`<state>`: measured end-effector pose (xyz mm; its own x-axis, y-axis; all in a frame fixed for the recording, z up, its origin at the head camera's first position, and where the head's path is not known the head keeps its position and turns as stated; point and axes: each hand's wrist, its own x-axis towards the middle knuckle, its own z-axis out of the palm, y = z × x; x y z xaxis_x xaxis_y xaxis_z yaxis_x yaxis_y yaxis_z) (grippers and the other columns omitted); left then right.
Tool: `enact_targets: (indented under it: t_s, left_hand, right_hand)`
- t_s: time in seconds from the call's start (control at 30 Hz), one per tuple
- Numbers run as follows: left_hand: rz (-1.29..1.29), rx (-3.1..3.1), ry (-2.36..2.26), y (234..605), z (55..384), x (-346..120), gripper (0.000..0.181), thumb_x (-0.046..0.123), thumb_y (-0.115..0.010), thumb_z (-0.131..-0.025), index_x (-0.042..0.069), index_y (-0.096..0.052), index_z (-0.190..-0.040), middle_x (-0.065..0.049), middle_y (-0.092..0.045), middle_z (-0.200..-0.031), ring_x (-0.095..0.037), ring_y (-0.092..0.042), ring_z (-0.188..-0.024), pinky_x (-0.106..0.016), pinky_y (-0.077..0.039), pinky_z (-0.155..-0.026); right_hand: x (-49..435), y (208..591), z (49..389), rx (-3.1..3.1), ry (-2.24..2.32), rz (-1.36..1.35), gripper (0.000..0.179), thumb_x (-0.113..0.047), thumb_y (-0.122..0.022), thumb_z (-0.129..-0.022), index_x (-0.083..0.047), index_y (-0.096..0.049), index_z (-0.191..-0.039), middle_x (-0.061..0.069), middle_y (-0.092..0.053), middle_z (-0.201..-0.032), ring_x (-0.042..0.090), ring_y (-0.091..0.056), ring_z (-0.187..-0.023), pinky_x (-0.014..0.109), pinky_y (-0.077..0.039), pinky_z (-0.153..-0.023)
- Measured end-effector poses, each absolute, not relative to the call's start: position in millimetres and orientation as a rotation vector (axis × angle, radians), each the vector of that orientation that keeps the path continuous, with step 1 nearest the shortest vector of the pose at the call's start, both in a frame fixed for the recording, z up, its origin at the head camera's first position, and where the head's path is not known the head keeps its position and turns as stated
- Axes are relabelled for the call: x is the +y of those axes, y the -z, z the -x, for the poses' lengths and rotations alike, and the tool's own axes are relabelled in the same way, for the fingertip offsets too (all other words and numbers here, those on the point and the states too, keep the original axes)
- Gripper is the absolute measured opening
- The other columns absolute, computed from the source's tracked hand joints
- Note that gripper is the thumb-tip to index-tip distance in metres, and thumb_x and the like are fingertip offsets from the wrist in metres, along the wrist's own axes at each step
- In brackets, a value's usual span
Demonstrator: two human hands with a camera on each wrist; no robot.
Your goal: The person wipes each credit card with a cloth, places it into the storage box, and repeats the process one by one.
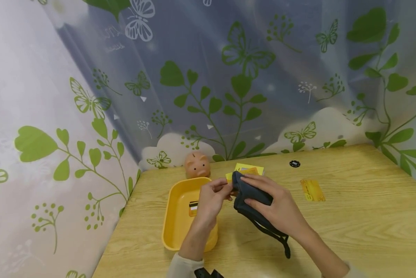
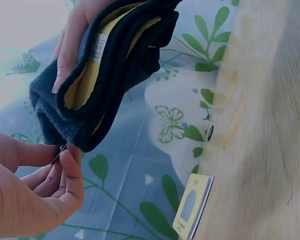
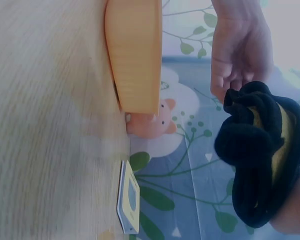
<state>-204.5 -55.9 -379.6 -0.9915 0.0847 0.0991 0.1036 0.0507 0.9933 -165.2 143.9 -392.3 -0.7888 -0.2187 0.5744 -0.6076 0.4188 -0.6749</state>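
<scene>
My right hand grips a dark blue fabric pouch, fingers over one side and thumb over the other. A black strap hangs from it. Yellow lining with a white label shows through the pouch's parted mouth in the left wrist view. At the pouch's lower corner, my left hand pinches a small thin dark piece between thumb and fingertips; I cannot tell what it is. In the right wrist view the left hand is just beyond the pouch.
A yellow tray stands beneath my left forearm, with an orange-and-white card inside. Behind it sits a pink piggy bank. A yellow flat box lies behind the pouch. Farther right are a black poker chip and a gold card.
</scene>
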Motion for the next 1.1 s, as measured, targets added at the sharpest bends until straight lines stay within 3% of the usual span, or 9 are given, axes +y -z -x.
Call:
enact_targets:
  t_s: [0.2,0.43,0.63,0.73,0.83,1.03,1.1]
  left_hand:
    - [0.2,-2.271,2.15,377.4,204.9,-62.2,0.02,0.008,-0.067,-0.102,-0.007,-0.071,-0.114,-0.017,-0.075,-0.103,-0.023,-0.076,-0.081,-0.027,-0.059,-0.074]
    - [0.192,-2.248,2.178,375.5,210.7,-78.1,0.022,0.009,-0.066,-0.103,-0.007,-0.069,-0.116,-0.014,-0.075,-0.1,-0.015,-0.074,-0.079,-0.027,-0.057,-0.074]
    - [0.192,-2.177,2.207,371.5,218.1,-100.9,0.015,0.004,-0.066,-0.101,-0.009,-0.069,-0.109,-0.006,-0.07,-0.097,-0.012,-0.073,-0.076,-0.026,-0.057,-0.072]
    - [0.19,-2.151,2.197,369.4,219.7,-112.2,0.017,0.002,-0.066,-0.101,-0.011,-0.068,-0.112,-0.007,-0.072,-0.093,-0.013,-0.073,-0.074,-0.026,-0.058,-0.07]
    - [0.174,-2.155,2.175,366.8,220.3,-121.6,0.028,0.001,-0.066,-0.101,-0.011,-0.065,-0.126,-0.009,-0.074,-0.096,-0.013,-0.072,-0.073,-0.025,-0.058,-0.069]
    - [0.106,-2.22,2.048,366.6,225.4,-138.7,0.041,0.003,-0.067,-0.101,-0.007,-0.058,-0.139,-0.018,-0.074,-0.107,-0.016,-0.074,-0.075,-0.024,-0.058,-0.07]
    - [0.07,-2.25,1.981,366.9,226.7,-144.7,0.04,0.004,-0.068,-0.1,-0.006,-0.06,-0.138,-0.019,-0.072,-0.109,-0.017,-0.074,-0.076,-0.025,-0.059,-0.071]
  right_hand:
    - [155.4,391.6,169.8,-2.291,-1.283,-0.633,0.061,-0.012,-0.083,-0.089,-0.028,-0.063,-0.145,-0.002,-0.058,-0.149,0.027,-0.057,-0.135,0.044,-0.056,-0.099]
    - [170.0,389.0,173.1,-2.29,-1.275,-0.541,0.058,-0.015,-0.081,-0.092,-0.028,-0.063,-0.146,0.003,-0.057,-0.15,0.032,-0.057,-0.134,0.05,-0.054,-0.098]
    - [176.9,384.6,173.7,-2.284,-1.266,-0.504,0.057,-0.019,-0.08,-0.093,-0.03,-0.062,-0.146,0.002,-0.057,-0.15,0.032,-0.056,-0.134,0.026,-0.051,-0.099]
    - [178.5,383.9,174.1,-2.28,-1.267,-0.501,0.057,-0.02,-0.081,-0.093,-0.03,-0.062,-0.146,0.002,-0.057,-0.15,0.031,-0.056,-0.135,0.025,-0.05,-0.1]
    - [179.6,383.8,174.3,-2.278,-1.277,-0.497,0.057,-0.02,-0.081,-0.093,-0.031,-0.062,-0.146,0.0,-0.057,-0.15,0.03,-0.055,-0.136,0.027,-0.051,-0.101]
    - [181.8,383.9,174.8,-2.264,-1.292,-0.493,0.058,-0.019,-0.081,-0.093,-0.031,-0.062,-0.146,0.002,-0.057,-0.15,0.031,-0.055,-0.135,0.008,-0.042,-0.097]
    - [182.4,383.4,174.7,-2.268,-1.284,-0.486,0.057,-0.019,-0.08,-0.093,-0.031,-0.062,-0.146,0.003,-0.057,-0.15,0.031,-0.055,-0.136,0.015,-0.046,-0.099]
